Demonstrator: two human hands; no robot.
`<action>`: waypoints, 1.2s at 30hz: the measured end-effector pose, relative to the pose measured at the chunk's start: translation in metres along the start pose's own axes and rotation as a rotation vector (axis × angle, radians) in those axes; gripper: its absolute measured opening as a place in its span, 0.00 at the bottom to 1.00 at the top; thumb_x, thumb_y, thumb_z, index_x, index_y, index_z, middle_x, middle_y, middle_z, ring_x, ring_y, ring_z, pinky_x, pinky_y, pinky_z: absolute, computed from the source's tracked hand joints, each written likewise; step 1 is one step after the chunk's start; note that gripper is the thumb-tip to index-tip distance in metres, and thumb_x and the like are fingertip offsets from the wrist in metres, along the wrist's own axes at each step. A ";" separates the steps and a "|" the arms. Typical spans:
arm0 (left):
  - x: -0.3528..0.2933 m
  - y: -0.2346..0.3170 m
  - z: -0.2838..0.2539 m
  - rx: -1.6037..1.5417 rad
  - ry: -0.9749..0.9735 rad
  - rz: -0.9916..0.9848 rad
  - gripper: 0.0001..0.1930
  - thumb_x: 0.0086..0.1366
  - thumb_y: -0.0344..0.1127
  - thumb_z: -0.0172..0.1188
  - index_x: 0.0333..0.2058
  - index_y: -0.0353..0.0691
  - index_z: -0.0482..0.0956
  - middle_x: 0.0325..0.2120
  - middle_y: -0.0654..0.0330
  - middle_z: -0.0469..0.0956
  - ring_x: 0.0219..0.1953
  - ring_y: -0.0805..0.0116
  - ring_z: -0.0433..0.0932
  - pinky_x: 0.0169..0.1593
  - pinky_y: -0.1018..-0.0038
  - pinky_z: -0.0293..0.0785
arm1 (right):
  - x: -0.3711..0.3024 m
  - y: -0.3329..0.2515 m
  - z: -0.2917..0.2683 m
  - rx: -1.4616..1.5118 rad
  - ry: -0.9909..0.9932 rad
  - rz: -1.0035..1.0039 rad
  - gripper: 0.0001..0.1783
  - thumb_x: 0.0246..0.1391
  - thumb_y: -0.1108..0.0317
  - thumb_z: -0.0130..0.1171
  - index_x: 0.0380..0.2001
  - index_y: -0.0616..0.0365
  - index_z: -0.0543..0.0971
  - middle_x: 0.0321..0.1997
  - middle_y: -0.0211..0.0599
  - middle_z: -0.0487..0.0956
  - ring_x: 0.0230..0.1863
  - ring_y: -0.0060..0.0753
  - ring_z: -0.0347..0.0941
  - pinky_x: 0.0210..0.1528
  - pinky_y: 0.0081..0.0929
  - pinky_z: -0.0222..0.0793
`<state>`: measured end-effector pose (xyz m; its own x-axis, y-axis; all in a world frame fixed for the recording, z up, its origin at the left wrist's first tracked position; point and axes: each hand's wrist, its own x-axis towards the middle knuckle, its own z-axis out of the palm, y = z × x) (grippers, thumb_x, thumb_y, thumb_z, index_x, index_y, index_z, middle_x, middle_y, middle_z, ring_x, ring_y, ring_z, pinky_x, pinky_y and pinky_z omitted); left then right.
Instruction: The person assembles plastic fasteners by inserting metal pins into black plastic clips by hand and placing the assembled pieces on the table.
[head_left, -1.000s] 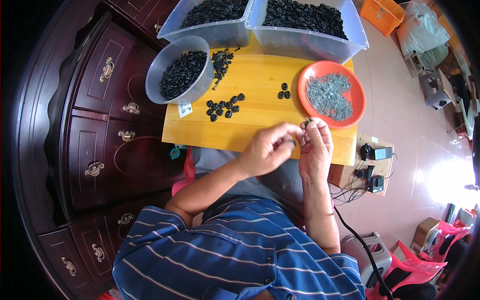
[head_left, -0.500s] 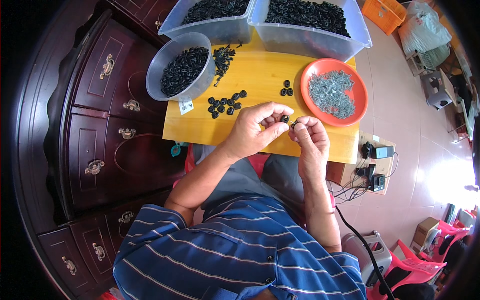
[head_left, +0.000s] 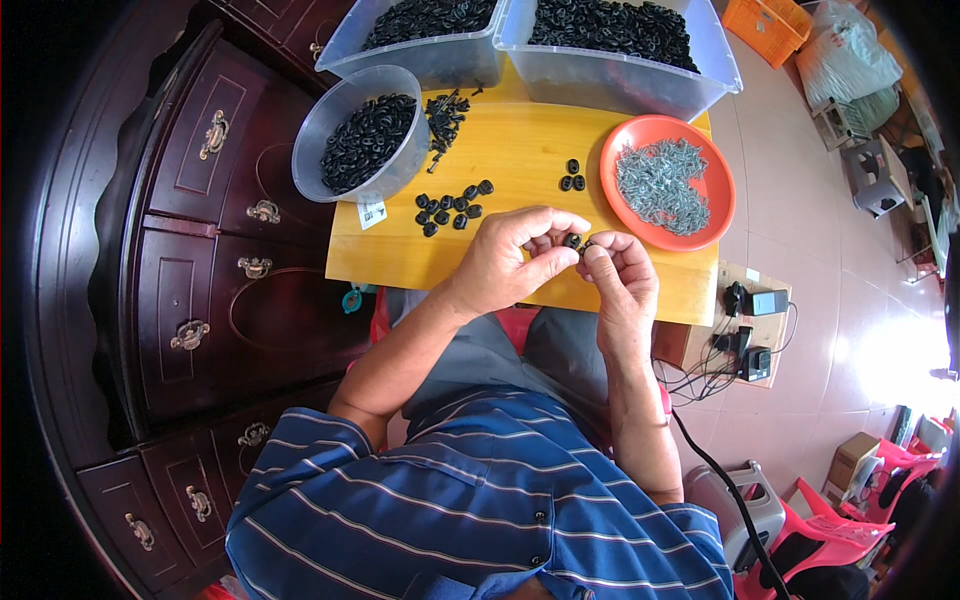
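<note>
Over the near edge of the yellow table [head_left: 520,140], my left hand [head_left: 515,255] pinches a small black oval plastic piece [head_left: 572,240] between thumb and fingers. Facing it, my right hand [head_left: 622,275] is closed on a tiny dark part, mostly hidden by thumb and fingertip. The two parts meet, or nearly so, between my fingertips. Several similar black pieces [head_left: 446,203] lie in a loose group left of my left hand. A smaller cluster of them [head_left: 572,183] sits beyond my fingers. An orange-red plate [head_left: 610,190] heaped with small silvery metal pins [head_left: 660,190] stands beyond my right hand.
A round translucent tub [head_left: 308,150] of black rings stands at the left, beside loose black stems [head_left: 445,120]. Two translucent bins [head_left: 610,80] of black pieces line the far edge. A dark wooden cabinet [head_left: 200,270] borders the left; chargers with cables [head_left: 755,360] lie right.
The small gap between the parts at my fingertips has closed. The piece in my left hand has turned slightly. Both arms stay in place.
</note>
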<state>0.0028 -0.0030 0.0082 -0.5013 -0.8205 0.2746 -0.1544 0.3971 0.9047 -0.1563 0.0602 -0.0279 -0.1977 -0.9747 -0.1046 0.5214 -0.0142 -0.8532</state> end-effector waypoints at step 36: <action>0.007 -0.004 -0.008 -0.065 -0.135 -0.046 0.11 0.60 0.24 0.69 0.42 0.38 0.84 0.22 0.71 0.74 0.25 0.84 0.70 0.30 0.82 0.69 | 0.001 0.000 -0.004 -0.018 -0.032 0.121 0.07 0.65 0.67 0.62 0.40 0.59 0.80 0.33 0.25 0.80 0.32 0.16 0.74 0.38 0.16 0.69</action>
<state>0.0065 -0.0141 0.0089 -0.6059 -0.7725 0.1900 -0.1268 0.3296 0.9356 -0.1597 0.0597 -0.0305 -0.1071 -0.9758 -0.1909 0.5252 0.1075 -0.8442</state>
